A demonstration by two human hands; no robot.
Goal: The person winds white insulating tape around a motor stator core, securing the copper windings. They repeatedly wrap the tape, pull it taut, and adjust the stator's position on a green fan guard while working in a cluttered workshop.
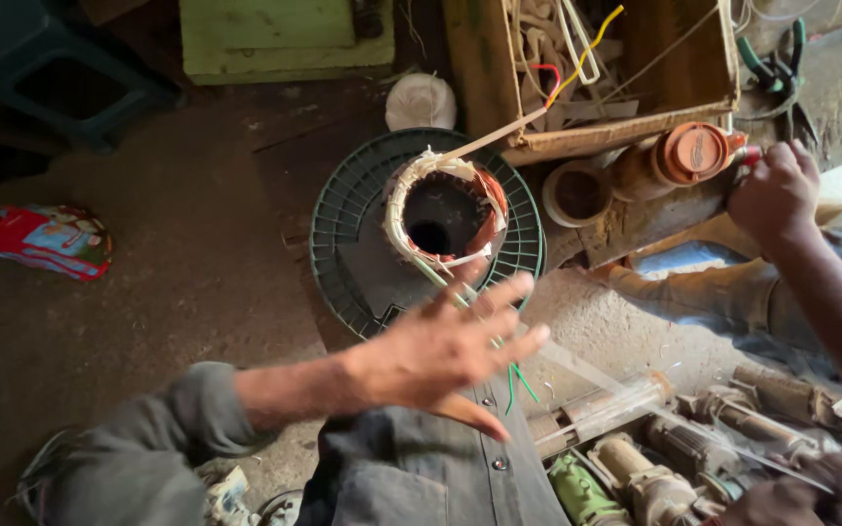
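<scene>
My left hand (445, 351) hovers over my grey-trousered lap, fingers spread and holding nothing, slightly blurred. Just beyond it a motor stator (445, 209) with copper windings and white wrapping stands upright on a round green fan guard (343, 234). Thin green wires (516, 382) run from the stator under my hand. My right hand (791, 499) is cut off at the bottom right corner, fingers curled where a thin clear strip (616, 380) ends; I cannot tell whether it grips it. Another person's hand (777, 190) touches a brown jar with an orange lid (684, 156).
A wooden box (626, 122) of wires and strips sits at the back, green-handled pliers (782, 58) to its right. A tape roll (577, 193) lies by the jar. Several old motor parts (655, 468) crowd the lower right. A colourful packet (41, 239) lies left.
</scene>
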